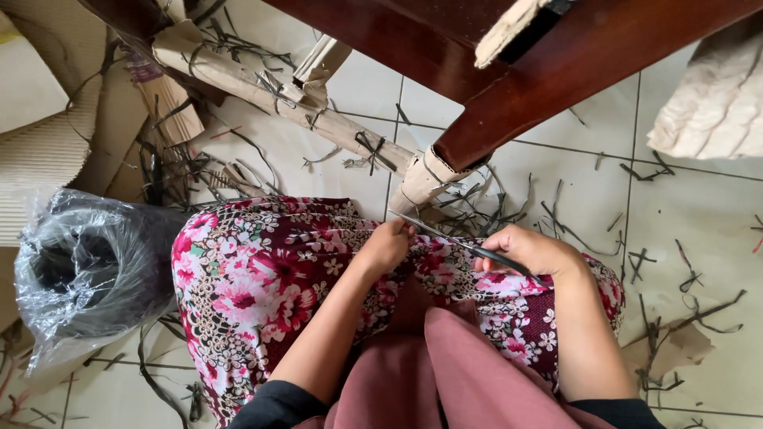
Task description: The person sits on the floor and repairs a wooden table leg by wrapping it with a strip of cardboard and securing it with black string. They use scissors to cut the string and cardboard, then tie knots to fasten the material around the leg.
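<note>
Both hands meet over the flowered lap; the left hand (pixel 387 246) pinches one end of a thin black strap (pixel 457 241), the right hand (pixel 531 253) has its grip closed around the other; it looks light, flexible, probably slippery; the wrapped chair leg (pixel 425 181) crowds ahead, while the tiled floor (pixel 699 222) to the right gives room.

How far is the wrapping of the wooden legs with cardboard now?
Done: one leg is fully covered in cardboard and tied with dark strips. In hand: the left hand pinches a strip at the cardboard wrap on the near leg, and the right hand holds a thin dark tool. Left: that leg is bare above its foot.
</note>
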